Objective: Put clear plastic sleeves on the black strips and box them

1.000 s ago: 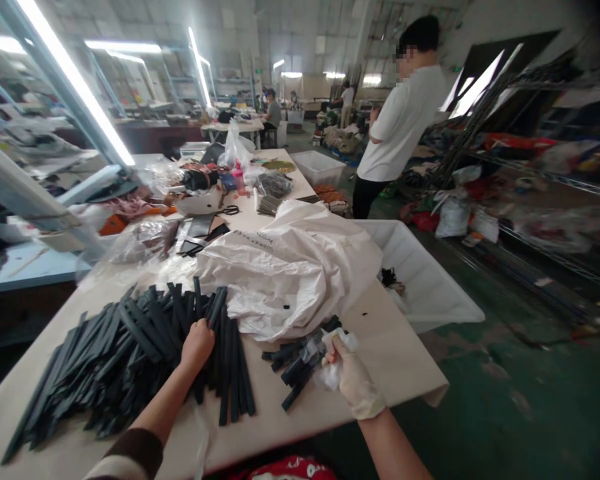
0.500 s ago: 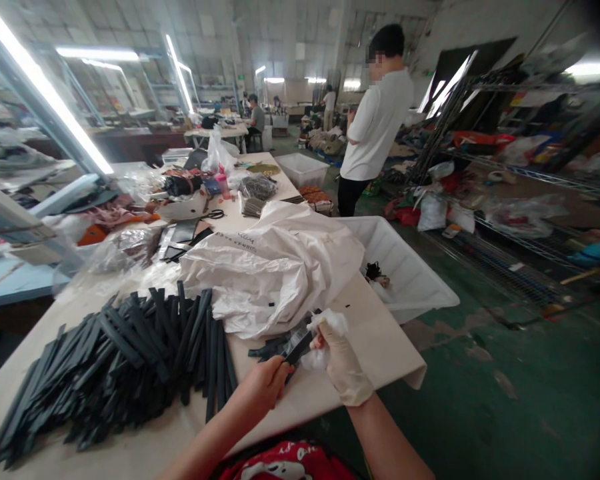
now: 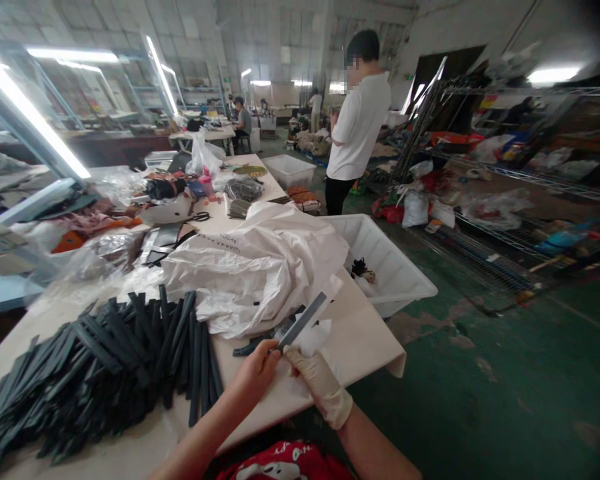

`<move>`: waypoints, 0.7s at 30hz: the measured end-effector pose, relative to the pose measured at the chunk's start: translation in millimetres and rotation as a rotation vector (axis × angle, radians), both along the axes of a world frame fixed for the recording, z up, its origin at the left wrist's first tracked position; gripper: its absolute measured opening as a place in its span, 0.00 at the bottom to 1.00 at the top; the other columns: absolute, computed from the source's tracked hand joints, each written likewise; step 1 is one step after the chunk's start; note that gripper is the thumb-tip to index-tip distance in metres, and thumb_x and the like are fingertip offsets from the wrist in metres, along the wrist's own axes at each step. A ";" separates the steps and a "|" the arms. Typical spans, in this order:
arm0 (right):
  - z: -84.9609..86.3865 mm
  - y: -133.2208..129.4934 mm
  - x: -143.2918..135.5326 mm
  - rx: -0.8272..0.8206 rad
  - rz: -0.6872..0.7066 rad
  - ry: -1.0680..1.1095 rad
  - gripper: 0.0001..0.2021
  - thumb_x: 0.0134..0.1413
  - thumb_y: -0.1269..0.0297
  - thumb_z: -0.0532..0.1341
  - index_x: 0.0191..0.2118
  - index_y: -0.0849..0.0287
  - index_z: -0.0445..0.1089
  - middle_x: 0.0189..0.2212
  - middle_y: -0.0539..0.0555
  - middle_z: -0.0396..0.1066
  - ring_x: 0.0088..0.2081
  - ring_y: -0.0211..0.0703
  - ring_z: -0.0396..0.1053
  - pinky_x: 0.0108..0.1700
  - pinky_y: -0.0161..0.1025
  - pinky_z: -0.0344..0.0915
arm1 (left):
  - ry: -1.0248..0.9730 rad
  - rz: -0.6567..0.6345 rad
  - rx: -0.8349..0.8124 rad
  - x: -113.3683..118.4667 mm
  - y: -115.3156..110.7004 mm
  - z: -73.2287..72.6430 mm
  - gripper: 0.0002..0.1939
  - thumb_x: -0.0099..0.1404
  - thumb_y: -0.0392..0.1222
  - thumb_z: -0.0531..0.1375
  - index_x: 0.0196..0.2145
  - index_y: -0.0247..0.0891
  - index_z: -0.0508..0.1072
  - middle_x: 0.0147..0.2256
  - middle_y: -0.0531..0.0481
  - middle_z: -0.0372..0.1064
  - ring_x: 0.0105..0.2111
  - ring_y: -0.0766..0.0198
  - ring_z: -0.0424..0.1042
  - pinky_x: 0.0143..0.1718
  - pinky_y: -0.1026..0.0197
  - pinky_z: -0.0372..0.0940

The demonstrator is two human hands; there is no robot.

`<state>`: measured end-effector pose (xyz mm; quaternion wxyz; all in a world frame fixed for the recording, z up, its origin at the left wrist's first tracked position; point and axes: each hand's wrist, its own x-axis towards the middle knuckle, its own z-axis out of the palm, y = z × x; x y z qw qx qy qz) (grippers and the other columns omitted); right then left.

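Note:
My bare left hand (image 3: 261,368) grips the lower end of a flat dark strip (image 3: 304,321), which points up and away to the right over the table. My right hand (image 3: 321,385), in a pale glove with bare fingertips, is closed close beside it near the strip's lower end. A soft white wad (image 3: 316,337) shows just beyond the right fingers and appears held in them. A few more dark strips (image 3: 247,347) lie behind my hands. To the left spreads a large heap of black strips (image 3: 105,373) on the table (image 3: 375,343).
A crumpled white sack (image 3: 260,260) lies behind my hands. Off the table's right side stands a white plastic tub (image 3: 400,267) with small things inside. Scissors (image 3: 197,217) and plastic bags lie farther back. A person in a white shirt (image 3: 357,120) stands beyond; wire shelves (image 3: 530,173) are at right.
My right hand has slid down from the strip's far end to near my left hand, leaving the strip's upper length bare. The view has shifted slightly right.

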<state>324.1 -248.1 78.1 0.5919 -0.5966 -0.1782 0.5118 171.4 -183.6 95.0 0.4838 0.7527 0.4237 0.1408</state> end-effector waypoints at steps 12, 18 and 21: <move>-39.6 7.2 -6.7 0.038 -0.231 0.398 0.20 0.38 0.46 0.64 0.26 0.61 0.73 0.11 0.43 0.57 0.16 0.32 0.54 0.22 0.33 0.55 | 0.212 -0.077 0.057 9.1 -12.5 -31.8 0.14 0.62 0.45 0.46 0.23 0.38 0.62 0.19 0.58 0.54 0.21 0.69 0.57 0.23 0.68 0.49; -60.4 27.1 -4.2 0.001 -0.128 0.449 0.18 0.37 0.48 0.65 0.20 0.60 0.69 0.10 0.43 0.57 0.15 0.32 0.54 0.20 0.33 0.54 | 0.381 -0.059 0.226 14.6 15.3 -48.2 0.14 0.65 0.46 0.46 0.30 0.39 0.67 0.24 0.53 0.67 0.26 0.66 0.67 0.26 0.67 0.53; -63.0 34.4 10.3 -0.024 -0.206 0.522 0.16 0.39 0.51 0.65 0.22 0.60 0.70 0.11 0.43 0.57 0.15 0.30 0.54 0.20 0.32 0.56 | 0.575 -0.040 0.351 17.9 44.9 -56.4 0.15 0.66 0.47 0.45 0.35 0.41 0.69 0.26 0.50 0.70 0.27 0.62 0.70 0.27 0.65 0.55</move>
